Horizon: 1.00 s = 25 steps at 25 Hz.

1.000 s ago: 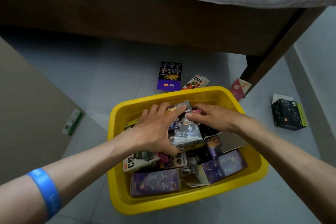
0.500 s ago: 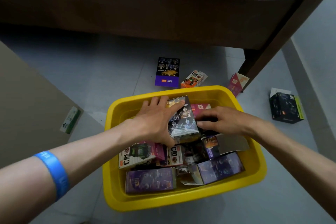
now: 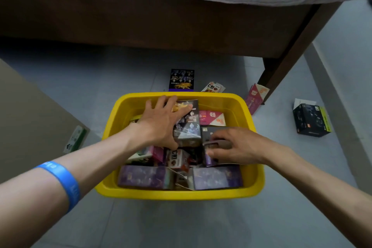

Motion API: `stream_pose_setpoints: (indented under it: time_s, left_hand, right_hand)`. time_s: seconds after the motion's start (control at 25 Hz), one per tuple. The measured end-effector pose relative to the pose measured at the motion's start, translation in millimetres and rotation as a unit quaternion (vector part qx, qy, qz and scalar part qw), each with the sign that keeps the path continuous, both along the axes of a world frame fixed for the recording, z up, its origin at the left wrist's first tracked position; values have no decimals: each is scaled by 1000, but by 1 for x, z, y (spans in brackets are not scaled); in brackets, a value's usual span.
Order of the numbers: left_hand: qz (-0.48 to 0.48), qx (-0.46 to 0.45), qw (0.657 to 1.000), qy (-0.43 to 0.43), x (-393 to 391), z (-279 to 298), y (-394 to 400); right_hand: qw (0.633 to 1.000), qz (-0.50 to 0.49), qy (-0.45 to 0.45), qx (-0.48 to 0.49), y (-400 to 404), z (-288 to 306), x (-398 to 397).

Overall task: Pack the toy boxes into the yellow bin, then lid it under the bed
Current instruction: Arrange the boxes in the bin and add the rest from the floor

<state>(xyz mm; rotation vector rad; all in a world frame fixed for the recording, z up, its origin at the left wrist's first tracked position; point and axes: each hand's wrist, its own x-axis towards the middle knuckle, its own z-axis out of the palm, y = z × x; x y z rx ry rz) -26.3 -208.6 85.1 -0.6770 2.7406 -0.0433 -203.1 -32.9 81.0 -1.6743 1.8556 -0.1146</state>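
Observation:
The yellow bin (image 3: 179, 194) sits on the grey floor in front of the bed, filled with several toy boxes. My left hand (image 3: 161, 122) lies flat over a dark silvery toy box (image 3: 188, 127) at the bin's middle, thumb under its near edge. My right hand (image 3: 235, 146) rests on a dark box (image 3: 209, 132) to the right, fingers curled on its edge. A pink and white box (image 3: 211, 118) shows at the back of the bin. Two purple boxes (image 3: 145, 177) lie along the near wall.
Loose boxes lie on the floor: a dark purple one (image 3: 181, 79) and a white one (image 3: 213, 87) behind the bin, a pink one (image 3: 254, 97) by the bed leg (image 3: 285, 60), a black one (image 3: 311, 120) at right. A brown panel (image 3: 30, 119) with a green box (image 3: 75, 139) stands left.
My right hand has slid from the silvery box toward me onto the dark box at right, uncovering the pink box behind. My left hand stays on the silvery box.

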Motion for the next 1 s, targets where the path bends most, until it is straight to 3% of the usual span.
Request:
stream_pose_setpoints:
  time_s: [0.08, 0.16, 0.24, 0.36, 0.44, 0.56, 0.68, 0.76, 0.88, 1.0]
  left_hand:
    - [-23, -14, 999, -40, -6, 6, -7]
    - [6, 77, 995, -67, -13, 13, -7]
    - [33, 138, 989, -46, -20, 21, -9]
    - [-7, 68, 995, 68, -36, 20, -18]
    - [-18, 68, 993, 90, -51, 6, -19]
    - [-6, 55, 995, 85, -64, -33, 1]
    - [24, 9, 987, 159, -64, -55, 14]
    - [29, 1, 983, 181, -71, -56, 15]
    - [42, -8, 981, 190, -73, -52, 23]
    - [44, -11, 981, 186, -76, -52, 29]
  right_hand:
    - [993, -77, -64, -59, -4, 3, -4]
    - [974, -145, -114, -130, -3, 7, -8]
    - [964, -163, -80, -195, 2, 6, -15]
    - [933, -205, -10, -294, 3, -7, -32]
    - [899, -286, 0, -333, 4, -17, -57]
    - [872, -407, 51, -267, 25, -38, -117]
    - [850, -516, 73, -72, 67, -64, -174]
    - [849, -515, 117, 16, 87, -85, -205]
    - [853, -494, 160, 46, 98, -111, -239]
    - [820, -560, 103, 62, 111, -141, -273]
